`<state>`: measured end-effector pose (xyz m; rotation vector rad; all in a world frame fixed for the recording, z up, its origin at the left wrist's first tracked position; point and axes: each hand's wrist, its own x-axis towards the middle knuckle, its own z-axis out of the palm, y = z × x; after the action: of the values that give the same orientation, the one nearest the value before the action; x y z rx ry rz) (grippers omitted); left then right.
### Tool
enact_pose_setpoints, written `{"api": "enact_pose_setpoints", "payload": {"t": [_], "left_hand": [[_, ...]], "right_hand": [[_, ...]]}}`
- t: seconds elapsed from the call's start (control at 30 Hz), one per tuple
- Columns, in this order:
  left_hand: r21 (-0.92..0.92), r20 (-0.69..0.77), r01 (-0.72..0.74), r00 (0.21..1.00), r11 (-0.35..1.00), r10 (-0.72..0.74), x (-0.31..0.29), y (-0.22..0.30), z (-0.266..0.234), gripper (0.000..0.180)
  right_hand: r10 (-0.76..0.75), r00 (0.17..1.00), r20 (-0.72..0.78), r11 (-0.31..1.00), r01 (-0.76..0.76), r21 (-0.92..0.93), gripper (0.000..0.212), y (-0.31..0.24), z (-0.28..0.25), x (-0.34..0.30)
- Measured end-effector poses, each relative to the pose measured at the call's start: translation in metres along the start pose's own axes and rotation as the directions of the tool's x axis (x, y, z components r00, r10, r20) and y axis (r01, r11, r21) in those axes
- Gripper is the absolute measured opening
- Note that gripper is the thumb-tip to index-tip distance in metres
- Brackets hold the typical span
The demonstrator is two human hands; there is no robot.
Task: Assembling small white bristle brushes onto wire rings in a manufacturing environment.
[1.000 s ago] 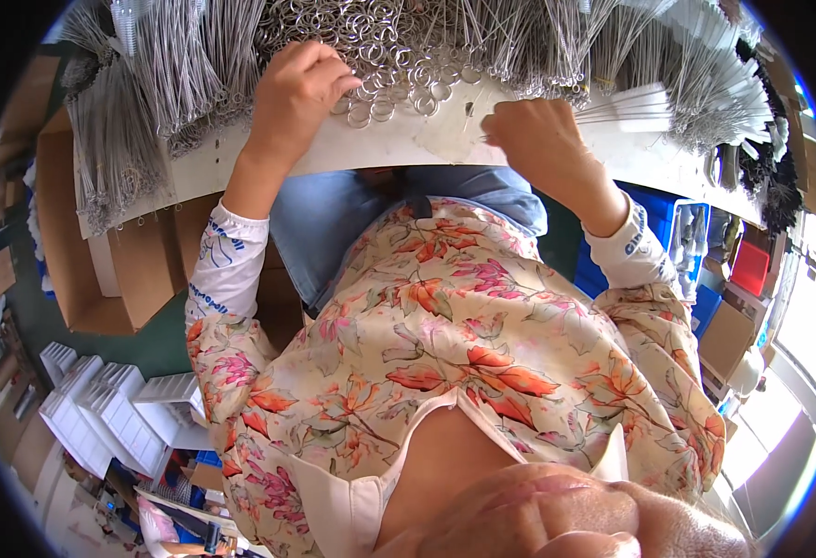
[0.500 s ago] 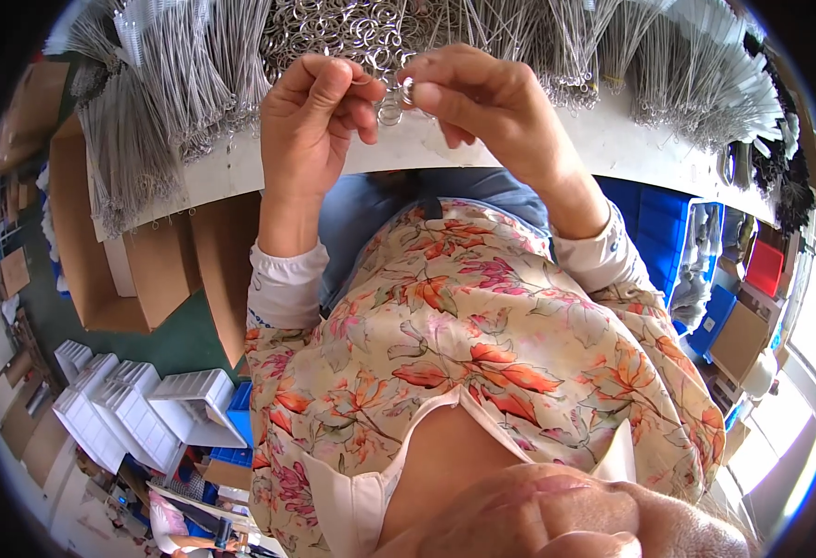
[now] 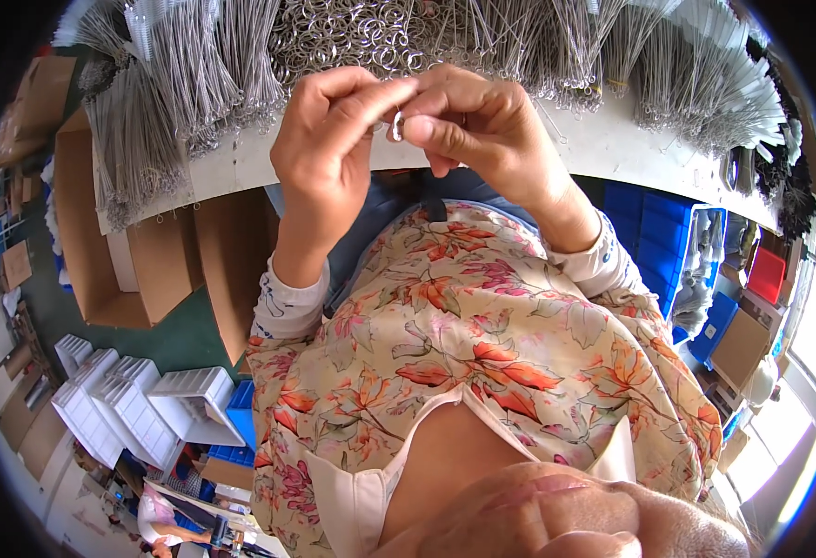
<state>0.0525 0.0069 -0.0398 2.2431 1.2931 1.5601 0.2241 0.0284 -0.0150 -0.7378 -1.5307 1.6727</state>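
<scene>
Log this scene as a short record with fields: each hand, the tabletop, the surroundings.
Left hand: fingertips close to the right hand's; grip unclear
Right hand: pinches a small shiny metal piece between thumb and fingers
Tabletop: white table with a pile of metal rings beyond the hands, wire bundles on both sides
Left surroundings: open cardboard box, white plastic trays
Right surroundings: blue bin

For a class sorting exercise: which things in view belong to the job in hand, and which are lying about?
Probably in use:
shiny piece in right hand
left hand
metal rings
wire bundles

Probably lying about:
cardboard box
white trays
blue crate
</scene>
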Motion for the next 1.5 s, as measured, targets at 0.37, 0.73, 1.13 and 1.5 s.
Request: {"api": "enact_pose_setpoints", "payload": {"t": [0.37,0.73,1.13,1.5], "left_hand": [[-0.596,0.479,0.611,0.791,0.521,-0.380,0.013,0.008,-0.033,0.022],[-0.251,0.025,0.071,0.997,0.965,-0.067,0.008,0.019,-0.022,0.032],[-0.255,0.188,0.111,0.980,0.961,-0.063,0.013,0.014,-0.037,0.026],[-0.626,0.371,0.579,0.810,0.522,-0.453,0.006,0.009,-0.038,0.024]], "right_hand": [[-0.606,0.698,0.381,0.104,0.545,-0.832,0.021,-0.001,0.002,-0.005],[0.157,0.986,-0.050,0.958,-0.140,0.251,0.020,-0.019,0.008,0.003],[0.150,0.984,0.094,0.981,-0.137,-0.135,0.010,-0.021,-0.007,0.013],[0.257,0.942,0.214,0.958,-0.278,0.075,0.016,-0.008,-0.004,0.009]]}}
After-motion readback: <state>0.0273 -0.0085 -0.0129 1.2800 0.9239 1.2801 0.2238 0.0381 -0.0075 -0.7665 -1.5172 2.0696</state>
